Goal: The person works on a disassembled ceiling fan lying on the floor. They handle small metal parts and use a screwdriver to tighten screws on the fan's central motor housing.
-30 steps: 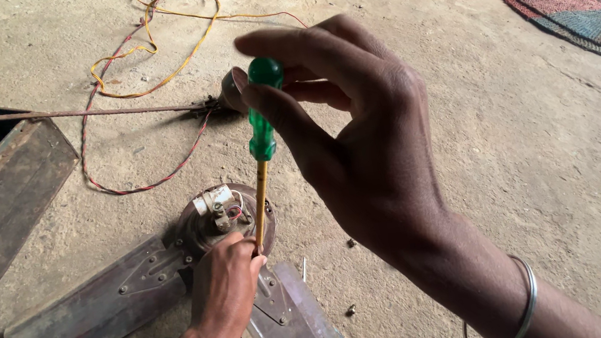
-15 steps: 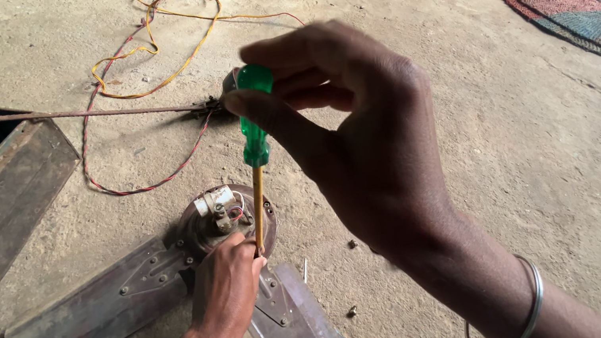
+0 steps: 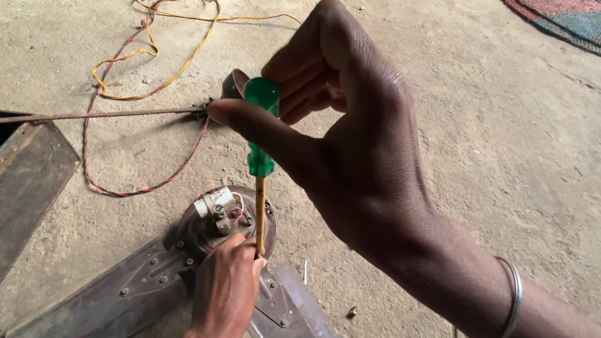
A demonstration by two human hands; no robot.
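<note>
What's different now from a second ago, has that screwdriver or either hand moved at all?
Very little. The right hand has shifted its fingers round the green top of the screwdriver, as if twisting it; the tool is still upright with its tip down at the fan hub. The left hand stays pressed on the hub, and the blades and wires lie as before.

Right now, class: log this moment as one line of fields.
right hand: pinches green-handled screwdriver, upright | tip: on ceiling fan motor hub | left hand: rests on hub by blade | floor: wires
</note>
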